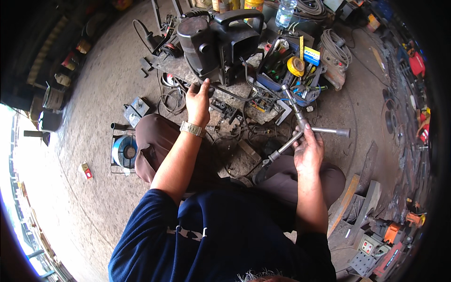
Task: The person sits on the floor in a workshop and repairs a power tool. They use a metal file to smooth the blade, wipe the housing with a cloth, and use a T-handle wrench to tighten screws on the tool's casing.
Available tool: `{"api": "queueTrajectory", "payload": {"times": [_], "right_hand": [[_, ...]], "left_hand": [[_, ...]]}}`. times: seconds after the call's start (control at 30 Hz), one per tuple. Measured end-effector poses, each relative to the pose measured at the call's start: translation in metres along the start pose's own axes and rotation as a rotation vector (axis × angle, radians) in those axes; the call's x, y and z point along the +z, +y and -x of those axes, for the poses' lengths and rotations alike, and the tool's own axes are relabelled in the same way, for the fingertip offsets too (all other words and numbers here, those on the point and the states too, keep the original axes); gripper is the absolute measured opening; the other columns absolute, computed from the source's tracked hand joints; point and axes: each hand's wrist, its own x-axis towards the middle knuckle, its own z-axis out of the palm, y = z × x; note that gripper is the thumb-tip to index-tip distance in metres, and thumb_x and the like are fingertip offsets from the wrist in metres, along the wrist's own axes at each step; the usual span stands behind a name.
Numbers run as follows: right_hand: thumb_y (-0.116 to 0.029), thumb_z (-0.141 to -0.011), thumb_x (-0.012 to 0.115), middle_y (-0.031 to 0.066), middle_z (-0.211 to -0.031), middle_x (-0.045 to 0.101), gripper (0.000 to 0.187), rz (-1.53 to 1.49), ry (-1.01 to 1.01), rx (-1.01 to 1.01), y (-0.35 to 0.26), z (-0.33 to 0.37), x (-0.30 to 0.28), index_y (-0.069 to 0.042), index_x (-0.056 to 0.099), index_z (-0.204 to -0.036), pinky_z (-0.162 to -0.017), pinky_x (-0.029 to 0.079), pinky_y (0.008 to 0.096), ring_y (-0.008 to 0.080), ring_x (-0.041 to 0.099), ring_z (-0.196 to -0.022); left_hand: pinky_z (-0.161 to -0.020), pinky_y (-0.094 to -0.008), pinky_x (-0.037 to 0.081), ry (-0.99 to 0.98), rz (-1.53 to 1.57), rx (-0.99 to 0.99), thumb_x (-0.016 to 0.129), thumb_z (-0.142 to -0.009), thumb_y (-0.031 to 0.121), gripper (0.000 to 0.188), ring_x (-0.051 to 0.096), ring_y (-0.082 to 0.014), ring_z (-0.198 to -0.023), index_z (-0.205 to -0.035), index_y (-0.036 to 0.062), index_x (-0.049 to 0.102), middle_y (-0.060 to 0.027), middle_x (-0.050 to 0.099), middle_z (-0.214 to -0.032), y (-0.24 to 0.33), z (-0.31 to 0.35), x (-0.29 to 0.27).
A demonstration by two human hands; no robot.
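My right hand [309, 152] is closed around a three-armed metal socket wrench [285, 144]. One arm of it points up and away toward the toolbox, one out to the right, one down to the left. My left hand [198, 105], with a watch [192, 128] on the wrist, is closed just in front of a black power tool [199, 44] with a round motor housing and a loop handle. Something dark shows at its fingertips; what it is I cannot make out. A black cable [230, 94] runs from near those fingers to the right.
A blue toolbox [270, 83] full of hand tools stands beside the power tool, with a yellow tape measure [296, 66] on top. Coiled cable [336, 47] lies at far right. A blue spool [125, 151] sits left of my knee. Metal bars [364, 211] lie at right.
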Motion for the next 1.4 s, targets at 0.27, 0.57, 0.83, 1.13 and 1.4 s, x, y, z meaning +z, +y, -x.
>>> {"api": "queueTrajectory", "payload": {"times": [0.27,0.57,0.83,1.13,1.4], "right_hand": [[-0.018,-0.102,0.069,0.0079,-0.099,0.07,0.023,0.008,0.0,-0.011,0.0,0.0,0.0,-0.004,0.065,-0.12,-0.061,0.045,0.0276,0.0145,0.065,-0.082],[-0.021,-0.1,0.072,0.0082,-0.098,0.071,0.03,-0.007,0.006,-0.047,-0.003,0.0,0.0,-0.003,0.064,-0.123,-0.06,0.047,0.0265,0.0161,0.067,-0.08],[-0.02,-0.101,0.072,0.0087,-0.098,0.071,0.028,-0.038,-0.001,-0.069,-0.006,-0.001,-0.009,-0.003,0.064,-0.122,-0.06,0.047,0.0265,0.0163,0.067,-0.081],[-0.021,-0.1,0.072,0.0076,-0.097,0.071,0.025,-0.054,0.01,-0.08,-0.01,0.003,-0.008,-0.004,0.065,-0.117,-0.061,0.047,0.0265,0.0159,0.067,-0.081],[-0.024,-0.1,0.072,0.0062,-0.097,0.071,0.028,-0.033,0.032,-0.098,-0.012,0.005,-0.006,-0.004,0.065,-0.118,-0.062,0.046,0.0259,0.0139,0.066,-0.081]], "left_hand": [[-0.073,-0.0255,0.053,-0.02,0.007,0.001,0.077,-0.097,0.019,0.025,0.067,-0.0117,-0.078,-0.108,0.0004,0.065,-0.0029,0.071,-0.094,-0.001,-0.001,0.0],[-0.074,-0.0303,0.056,-0.141,0.024,-0.32,0.075,-0.099,0.02,0.027,0.069,-0.0153,-0.081,-0.114,-0.0016,0.066,-0.0076,0.073,-0.105,-0.038,0.035,0.015],[-0.086,-0.0372,0.058,-0.297,0.185,-0.409,0.059,-0.108,0.026,0.033,0.074,-0.0264,-0.096,-0.117,-0.0056,0.061,-0.0152,0.073,-0.111,-0.053,0.044,0.043],[-0.106,-0.05,0.053,-0.399,0.256,-0.338,0.05,-0.11,0.022,0.034,0.068,-0.0402,-0.116,-0.122,-0.0099,0.055,-0.0272,0.067,-0.124,0.003,0.057,0.075],[-0.098,-0.0455,0.056,-0.337,0.31,-0.239,0.057,-0.105,0.015,0.024,0.071,-0.0349,-0.104,-0.12,-0.0028,0.059,-0.0216,0.07,-0.117,0.028,0.047,0.094]]}}
